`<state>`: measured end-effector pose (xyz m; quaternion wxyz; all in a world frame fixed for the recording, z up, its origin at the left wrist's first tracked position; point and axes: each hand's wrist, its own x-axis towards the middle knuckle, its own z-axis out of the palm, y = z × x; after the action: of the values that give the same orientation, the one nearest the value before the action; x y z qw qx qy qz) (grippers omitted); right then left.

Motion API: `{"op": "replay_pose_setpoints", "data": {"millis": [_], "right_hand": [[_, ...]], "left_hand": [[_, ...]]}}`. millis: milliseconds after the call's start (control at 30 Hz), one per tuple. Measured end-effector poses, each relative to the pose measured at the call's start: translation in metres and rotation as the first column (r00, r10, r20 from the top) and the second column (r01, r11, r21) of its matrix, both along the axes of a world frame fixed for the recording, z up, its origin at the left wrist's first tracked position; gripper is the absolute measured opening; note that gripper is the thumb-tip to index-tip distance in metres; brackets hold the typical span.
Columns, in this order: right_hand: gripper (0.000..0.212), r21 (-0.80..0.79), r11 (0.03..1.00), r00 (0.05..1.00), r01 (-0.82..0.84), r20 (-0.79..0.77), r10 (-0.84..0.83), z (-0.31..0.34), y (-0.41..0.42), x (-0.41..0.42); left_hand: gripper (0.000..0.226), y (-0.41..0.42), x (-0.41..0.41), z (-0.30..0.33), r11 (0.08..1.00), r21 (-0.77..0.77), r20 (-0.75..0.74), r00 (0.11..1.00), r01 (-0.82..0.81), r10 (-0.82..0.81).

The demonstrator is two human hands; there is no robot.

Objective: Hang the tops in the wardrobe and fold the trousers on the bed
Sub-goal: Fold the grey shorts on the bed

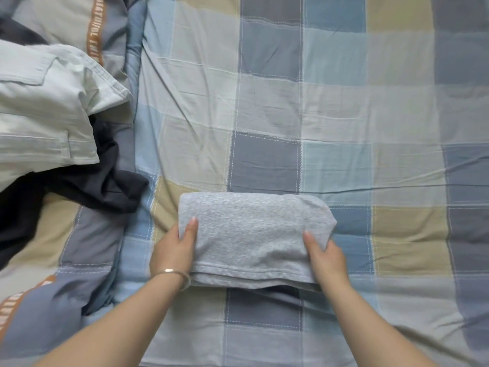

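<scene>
Light grey trousers (251, 234), folded into a thick rectangle, lie on the checked bed sheet (344, 115) just in front of me. My left hand (174, 247), with a bracelet on the wrist, grips the bundle's left end, thumb on top and fingers underneath. At the right end my right hand (325, 258) holds it the same way. The near edge of the bundle is slightly raised off the sheet.
A pale green garment (47, 109) lies crumpled at the left on a bunched duvet (87, 242). A dark grey garment (87, 181) spills out from under it toward the folded trousers. The sheet stretches flat to the right and beyond.
</scene>
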<state>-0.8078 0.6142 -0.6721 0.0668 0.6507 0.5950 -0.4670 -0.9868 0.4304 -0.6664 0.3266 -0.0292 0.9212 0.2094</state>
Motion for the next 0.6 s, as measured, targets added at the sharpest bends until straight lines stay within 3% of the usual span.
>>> {"op": "replay_pose_setpoints", "data": {"millis": [100, 167, 267, 333, 400, 500, 600], "right_hand": [[0.040, 0.130, 0.988, 0.997, -0.077, 0.040, 0.073, 0.007, -0.015, 0.010], [0.039, 0.166, 0.980, 0.993, -0.106, 0.077, 0.094, 0.008, -0.018, 0.020], [0.033, 0.007, 0.996, 0.994, -0.085, 0.074, 0.084, -0.006, -0.016, 0.036], [0.035, -0.063, 0.997, 0.998, -0.042, 0.053, 0.045, -0.014, -0.012, 0.042], [0.039, -0.081, 0.997, 1.000, 0.015, -0.011, -0.016, -0.015, -0.003, 0.039], [0.033, -0.305, 0.943, 0.973, 0.130, -0.143, -0.181, -0.012, 0.012, 0.028], [0.041, -0.471, 0.876, 0.968, 0.106, -0.152, -0.199, -0.014, 0.019, 0.014]], "left_hand": [[0.048, -0.018, 0.021, 0.004, 0.999, -0.041, -0.164, 0.986, -0.009, 0.002], [0.050, -0.024, 0.031, 0.006, 0.999, -0.006, -0.194, 0.980, -0.044, 0.042], [0.042, -0.028, 0.034, -0.006, 0.999, -0.041, -0.067, 0.997, -0.035, 0.032], [0.034, -0.027, 0.029, -0.014, 0.991, 0.055, -0.055, 0.990, -0.124, 0.126], [0.040, -0.020, 0.021, -0.010, 0.966, 0.171, -0.036, 0.978, -0.195, 0.204], [0.040, -0.015, 0.011, -0.011, 0.936, 0.266, 0.185, 0.965, -0.229, 0.183], [0.038, -0.003, -0.002, -0.008, 0.911, 0.283, 0.441, 0.884, -0.301, 0.155]]}}
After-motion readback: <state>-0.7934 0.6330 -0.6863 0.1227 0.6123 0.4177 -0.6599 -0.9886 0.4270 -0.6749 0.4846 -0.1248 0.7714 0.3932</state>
